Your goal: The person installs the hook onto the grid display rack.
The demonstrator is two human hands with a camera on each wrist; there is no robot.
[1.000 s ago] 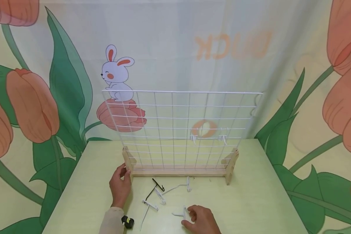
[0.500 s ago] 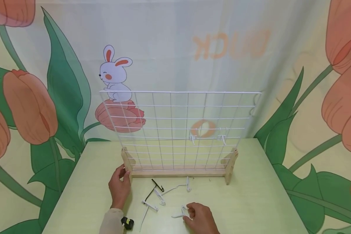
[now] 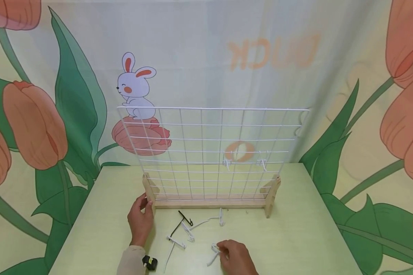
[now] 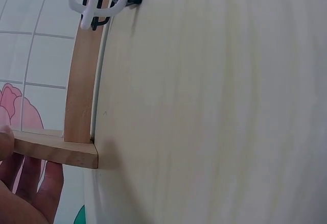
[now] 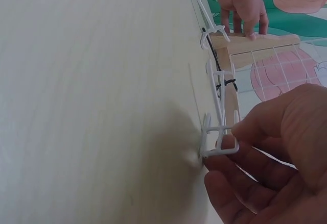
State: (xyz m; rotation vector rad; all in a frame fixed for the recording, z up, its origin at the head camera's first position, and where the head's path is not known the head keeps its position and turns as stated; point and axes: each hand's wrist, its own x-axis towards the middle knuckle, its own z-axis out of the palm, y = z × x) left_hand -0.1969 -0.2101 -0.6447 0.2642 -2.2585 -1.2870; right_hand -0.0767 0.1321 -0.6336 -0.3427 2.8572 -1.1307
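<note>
My left hand (image 3: 140,222) grips the left wooden leg (image 4: 56,151) of a stand, with the thumb on one side and the fingers on the other. The stand holds a white wire grid panel (image 3: 212,109) upright. My right hand (image 3: 238,256) pinches a white wire display hook (image 3: 214,249) just above the table; its prong points down and to the left in the head view. In the right wrist view the thumb and fingers hold this hook (image 5: 220,151) by its squared end. Two more white hooks, one left (image 3: 226,163) and one right (image 3: 262,164), hang on the grid.
Between my hands lie a black hook (image 3: 176,228) and several white hooks, one (image 3: 176,242) nearest the left sleeve. A small black object (image 3: 150,262) sits beside that sleeve. The stand's wooden base bar (image 3: 210,204) runs behind the hooks. A printed curtain (image 3: 192,68) hangs behind the table.
The right hand has turned the white hook, so its prong has swung from pointing left to pointing down-left. The left hand stays on the wooden leg.
</note>
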